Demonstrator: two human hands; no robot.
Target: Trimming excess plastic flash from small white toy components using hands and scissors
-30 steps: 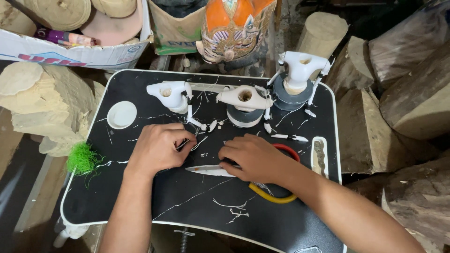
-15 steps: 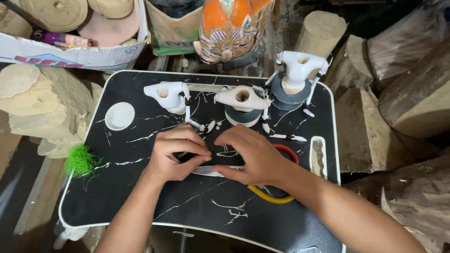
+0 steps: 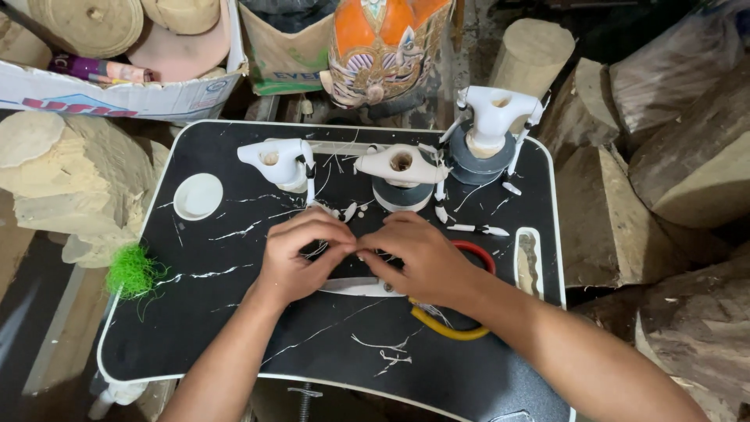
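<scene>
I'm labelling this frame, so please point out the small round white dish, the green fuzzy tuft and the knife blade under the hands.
Small round white dish (image 3: 198, 195), head view, centre of its bowl.
Green fuzzy tuft (image 3: 133, 271), head view, its middle.
Knife blade (image 3: 351, 284), head view, flat of the exposed steel.

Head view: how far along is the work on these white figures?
Done: three white figures stand on grey bases. In hand: left hand and right hand meet over a small piece, hidden by fingers. Left: loose white pieces lie on the black tray.
</scene>
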